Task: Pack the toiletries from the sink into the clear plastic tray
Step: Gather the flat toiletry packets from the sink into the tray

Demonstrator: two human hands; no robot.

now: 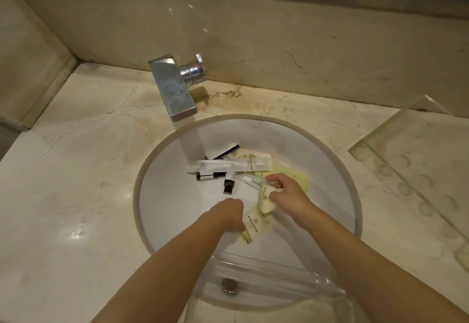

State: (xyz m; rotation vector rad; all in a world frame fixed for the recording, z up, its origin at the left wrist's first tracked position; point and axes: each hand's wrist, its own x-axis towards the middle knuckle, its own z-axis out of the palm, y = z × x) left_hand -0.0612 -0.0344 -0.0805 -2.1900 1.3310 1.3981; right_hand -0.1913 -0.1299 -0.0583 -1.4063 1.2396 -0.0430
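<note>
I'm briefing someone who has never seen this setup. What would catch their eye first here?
Two bare hands reach into the round white sink: the right hand grips a pale yellow sachet, the left hand rests on another sachet. Behind them lies a jumble of toiletries, including a long white toothbrush packet and a small dark bottle. A square chrome faucet juts over the basin's far edge.
</note>
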